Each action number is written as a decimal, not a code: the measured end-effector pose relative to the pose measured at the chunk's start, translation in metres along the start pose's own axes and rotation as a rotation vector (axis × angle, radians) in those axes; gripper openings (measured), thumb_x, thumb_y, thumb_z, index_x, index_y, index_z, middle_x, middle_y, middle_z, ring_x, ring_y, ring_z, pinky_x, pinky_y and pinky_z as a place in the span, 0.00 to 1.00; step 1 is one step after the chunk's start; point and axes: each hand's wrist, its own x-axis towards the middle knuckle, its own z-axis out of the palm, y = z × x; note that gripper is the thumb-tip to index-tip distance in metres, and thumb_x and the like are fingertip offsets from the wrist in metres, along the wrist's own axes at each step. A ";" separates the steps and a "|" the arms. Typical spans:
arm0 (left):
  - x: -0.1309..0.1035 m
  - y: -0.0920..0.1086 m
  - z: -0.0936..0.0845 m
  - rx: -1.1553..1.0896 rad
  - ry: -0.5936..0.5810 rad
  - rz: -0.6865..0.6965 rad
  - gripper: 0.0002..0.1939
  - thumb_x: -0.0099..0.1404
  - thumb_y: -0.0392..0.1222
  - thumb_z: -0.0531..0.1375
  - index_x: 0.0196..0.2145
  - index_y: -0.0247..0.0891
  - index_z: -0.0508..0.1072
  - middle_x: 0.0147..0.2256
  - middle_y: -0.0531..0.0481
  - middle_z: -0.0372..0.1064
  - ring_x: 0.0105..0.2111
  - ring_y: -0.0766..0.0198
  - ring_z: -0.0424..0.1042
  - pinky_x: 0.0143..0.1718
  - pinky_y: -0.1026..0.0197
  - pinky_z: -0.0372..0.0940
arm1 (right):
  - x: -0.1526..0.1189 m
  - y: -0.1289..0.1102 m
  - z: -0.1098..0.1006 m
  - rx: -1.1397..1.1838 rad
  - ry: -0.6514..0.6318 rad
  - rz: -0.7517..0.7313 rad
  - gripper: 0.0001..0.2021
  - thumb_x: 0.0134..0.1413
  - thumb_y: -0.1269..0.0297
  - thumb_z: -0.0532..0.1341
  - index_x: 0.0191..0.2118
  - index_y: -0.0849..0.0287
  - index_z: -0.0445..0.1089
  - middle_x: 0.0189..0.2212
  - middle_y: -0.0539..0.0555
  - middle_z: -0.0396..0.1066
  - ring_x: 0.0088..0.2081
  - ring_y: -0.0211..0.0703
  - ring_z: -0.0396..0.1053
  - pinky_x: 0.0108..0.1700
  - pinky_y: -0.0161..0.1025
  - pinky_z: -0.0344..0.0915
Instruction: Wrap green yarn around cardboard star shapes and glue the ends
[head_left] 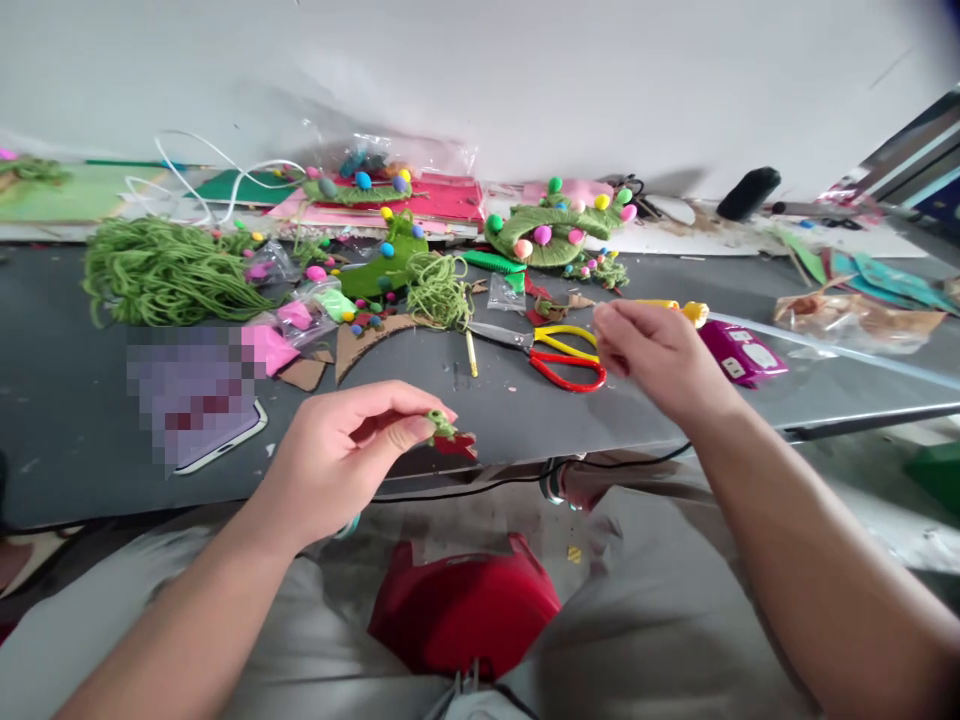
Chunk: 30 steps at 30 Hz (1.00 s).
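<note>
My left hand pinches a small green yarn piece with a red part at its lower end, held over the table's front edge. Out to the right, my right hand is raised with its fingers pressed together; what they hold, if anything, is too small to make out. Beside it on the table lie scissors with one red and one yellow handle. A loose tangle of green yarn sits behind them, near green yarn shapes dotted with coloured pompoms.
A large green yarn bundle lies at the left, with a phone in front. A purple box is right of my right hand. Plastic bags, cardboard scraps and a white cable lie around. Below the table edge is a red object.
</note>
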 end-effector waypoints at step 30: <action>-0.024 0.000 -0.004 0.013 -0.037 -0.052 0.06 0.70 0.45 0.62 0.38 0.48 0.81 0.40 0.57 0.81 0.38 0.65 0.78 0.36 0.68 0.69 | -0.009 -0.048 0.072 -0.051 -0.551 -0.375 0.09 0.70 0.66 0.56 0.41 0.60 0.73 0.36 0.53 0.76 0.35 0.37 0.69 0.41 0.35 0.65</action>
